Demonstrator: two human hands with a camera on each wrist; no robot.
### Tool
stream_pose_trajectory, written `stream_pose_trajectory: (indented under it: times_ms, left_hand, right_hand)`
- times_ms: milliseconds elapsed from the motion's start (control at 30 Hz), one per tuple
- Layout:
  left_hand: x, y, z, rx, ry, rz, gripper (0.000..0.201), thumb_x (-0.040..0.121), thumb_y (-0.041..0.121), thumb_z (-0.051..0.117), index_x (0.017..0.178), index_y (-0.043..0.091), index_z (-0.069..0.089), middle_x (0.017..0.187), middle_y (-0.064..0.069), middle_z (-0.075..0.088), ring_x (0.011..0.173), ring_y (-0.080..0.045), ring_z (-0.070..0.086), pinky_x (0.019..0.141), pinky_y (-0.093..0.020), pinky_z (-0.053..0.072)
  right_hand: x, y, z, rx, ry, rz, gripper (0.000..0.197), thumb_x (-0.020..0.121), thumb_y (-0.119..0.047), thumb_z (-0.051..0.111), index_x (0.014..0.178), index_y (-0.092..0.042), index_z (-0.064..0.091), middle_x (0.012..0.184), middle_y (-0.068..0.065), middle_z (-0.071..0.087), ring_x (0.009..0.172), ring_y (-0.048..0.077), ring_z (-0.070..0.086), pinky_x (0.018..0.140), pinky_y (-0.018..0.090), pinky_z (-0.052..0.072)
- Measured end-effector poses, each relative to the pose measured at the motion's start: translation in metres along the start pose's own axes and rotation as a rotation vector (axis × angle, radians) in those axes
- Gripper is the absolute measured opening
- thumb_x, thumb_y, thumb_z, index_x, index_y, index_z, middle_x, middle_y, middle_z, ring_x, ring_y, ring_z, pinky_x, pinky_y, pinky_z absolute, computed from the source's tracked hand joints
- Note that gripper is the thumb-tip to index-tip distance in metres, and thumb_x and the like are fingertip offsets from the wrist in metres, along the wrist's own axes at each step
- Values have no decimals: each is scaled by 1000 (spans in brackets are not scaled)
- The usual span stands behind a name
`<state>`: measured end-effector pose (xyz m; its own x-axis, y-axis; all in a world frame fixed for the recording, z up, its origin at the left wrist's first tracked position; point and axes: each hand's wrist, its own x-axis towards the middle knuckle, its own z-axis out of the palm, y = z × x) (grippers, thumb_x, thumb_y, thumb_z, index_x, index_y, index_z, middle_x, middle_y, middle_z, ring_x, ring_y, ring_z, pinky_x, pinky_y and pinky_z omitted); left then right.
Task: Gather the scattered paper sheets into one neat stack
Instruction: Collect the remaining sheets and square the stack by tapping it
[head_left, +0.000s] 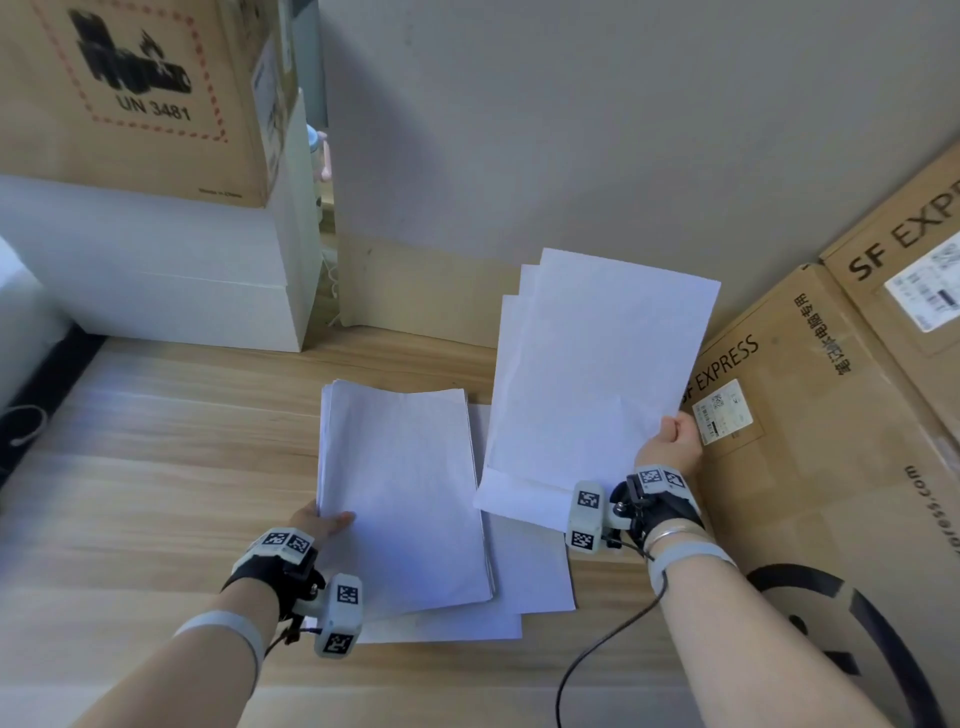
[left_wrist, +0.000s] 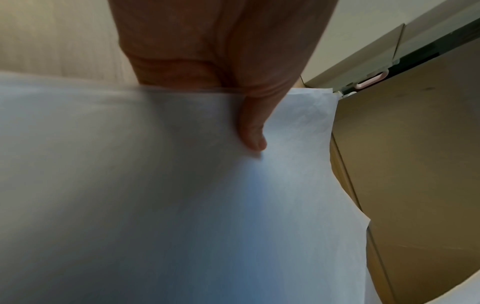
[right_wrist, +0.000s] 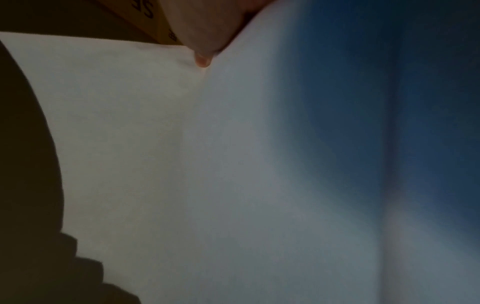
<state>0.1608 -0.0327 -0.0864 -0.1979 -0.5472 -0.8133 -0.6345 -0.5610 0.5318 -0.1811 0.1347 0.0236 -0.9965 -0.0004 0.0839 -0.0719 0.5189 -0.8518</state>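
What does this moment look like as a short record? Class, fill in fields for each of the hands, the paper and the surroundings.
left hand: grips the left edge of the main stack, thumb on top
right hand: holds the fanned sheets, lifted and tilted over the table
loose sheets: lying flat under and beside the main stack, not yet aligned
right side: cardboard boxes marked SF EXPRESS
back left: cardboard box on white boxes
task state: paper in separate groups, no single stack
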Motion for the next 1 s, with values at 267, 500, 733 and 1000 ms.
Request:
stream_pose_trajectory:
  times_ms: [267,500,733,1000]
  left_hand:
    - [-6,4,3,2,23,-2,51,84,8,65,129,-7,48,126,-32,56,115,-45,55,99,-49,45]
    - [-8,6,3,48,21,-5,52,85,15,64,131,-4,48,130,-27,56,119,-42,54,103,-47,42]
    - [-15,13,-4,-312,-202,-134,76,87,60,40,137,2,41,140,-27,45,127,-41,45,93,-48,42]
    - [-13,9,-3,35,-103,37,57,87,17,62,138,1,42,137,-22,51,125,-37,49,92,-36,40]
  right_hand:
    - [-37,8,25,-3,-155,54,25,96,-10,42,108,-2,62,112,20,65,91,18,49,77,24,36]
    - [-78,35,52,-104,-405,158,17,95,-8,42,98,-10,58,92,9,55,84,17,45,73,25,34]
    - [-118,60,65,-287,-697,90,32,95,-1,39,120,-2,57,112,13,63,103,25,59,84,28,44]
    - [-138,49,80,-308,-1088,47,44,92,3,40,133,-10,50,127,12,60,107,19,57,87,19,39]
